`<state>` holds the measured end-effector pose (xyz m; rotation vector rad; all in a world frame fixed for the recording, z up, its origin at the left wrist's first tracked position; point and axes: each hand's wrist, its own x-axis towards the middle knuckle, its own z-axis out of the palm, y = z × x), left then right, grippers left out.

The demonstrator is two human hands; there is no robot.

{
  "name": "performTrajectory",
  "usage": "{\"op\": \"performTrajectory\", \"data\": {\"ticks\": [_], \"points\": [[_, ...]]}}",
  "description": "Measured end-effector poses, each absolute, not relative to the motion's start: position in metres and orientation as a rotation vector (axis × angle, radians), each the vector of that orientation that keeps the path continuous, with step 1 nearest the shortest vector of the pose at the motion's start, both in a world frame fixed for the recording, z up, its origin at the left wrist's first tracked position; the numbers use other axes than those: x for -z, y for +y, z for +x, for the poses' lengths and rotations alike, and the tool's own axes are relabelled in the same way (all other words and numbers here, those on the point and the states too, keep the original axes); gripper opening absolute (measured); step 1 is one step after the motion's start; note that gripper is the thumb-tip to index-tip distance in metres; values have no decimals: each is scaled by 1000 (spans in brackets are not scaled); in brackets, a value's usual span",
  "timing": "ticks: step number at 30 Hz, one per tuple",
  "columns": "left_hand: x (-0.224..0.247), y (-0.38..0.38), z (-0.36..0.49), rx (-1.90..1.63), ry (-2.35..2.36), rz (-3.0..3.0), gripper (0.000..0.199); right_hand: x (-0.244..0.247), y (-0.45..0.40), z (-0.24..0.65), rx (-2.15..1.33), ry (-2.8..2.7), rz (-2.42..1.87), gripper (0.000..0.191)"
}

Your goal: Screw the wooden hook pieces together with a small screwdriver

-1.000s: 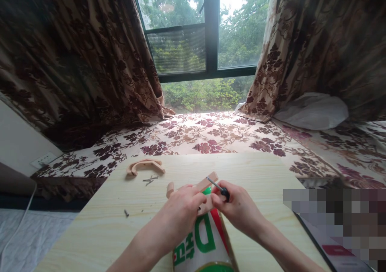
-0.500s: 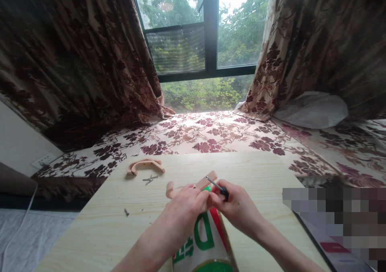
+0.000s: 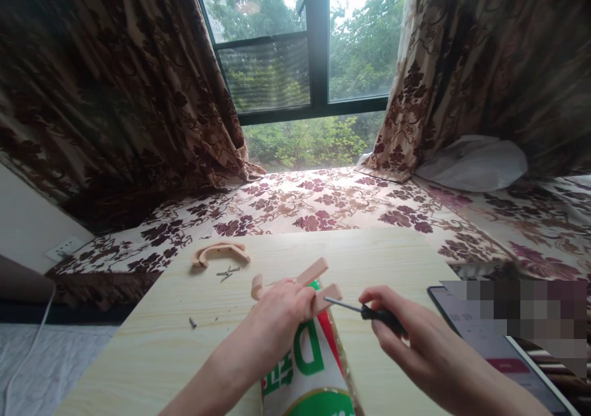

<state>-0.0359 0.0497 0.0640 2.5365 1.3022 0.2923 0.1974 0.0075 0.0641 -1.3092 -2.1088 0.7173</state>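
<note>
My left hand [image 3: 281, 311] is closed on a light wooden piece [image 3: 318, 273] with two arms sticking out to the right and a curved end at the left. Beneath it lies a white, green and red package [image 3: 309, 360]. In my right hand [image 3: 401, 327] is a screwdriver [image 3: 383, 317] with a black handle; its metal shaft points left and its tip is at the lower wooden arm. Curved wooden parts [image 3: 221, 253] rest at the table's back left, with several screws [image 3: 228, 273] in front of them and a single screw [image 3: 192, 323] nearer me.
The pale wooden table [image 3: 152, 342] stands against a ledge with a floral cover [image 3: 318, 200]. At the right edge is a tablet or phone [image 3: 508, 348], partly blurred out. A white bag [image 3: 475, 164] sits on the ledge at the right, below the curtain.
My right hand has moved right, away from my left hand, with the screwdriver. The lower arm of the wooden piece now shows, and the shaft lies flatter.
</note>
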Motion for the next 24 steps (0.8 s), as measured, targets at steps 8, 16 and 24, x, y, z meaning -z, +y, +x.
{"op": "performTrajectory", "data": {"ticks": [8, 16, 24], "points": [[-65, 50, -35, -260, 1301, 2510, 11, -67, 6, 165, -364, -2445, -1269, 16], [-59, 53, -36, -279, 1329, 2521, 9, -68, 17, 148, -325, -2474, -1172, 15], [-61, 51, -36, -298, 1333, 2537, 10, -69, 19, 144, -324, -2487, -1178, 13]]}}
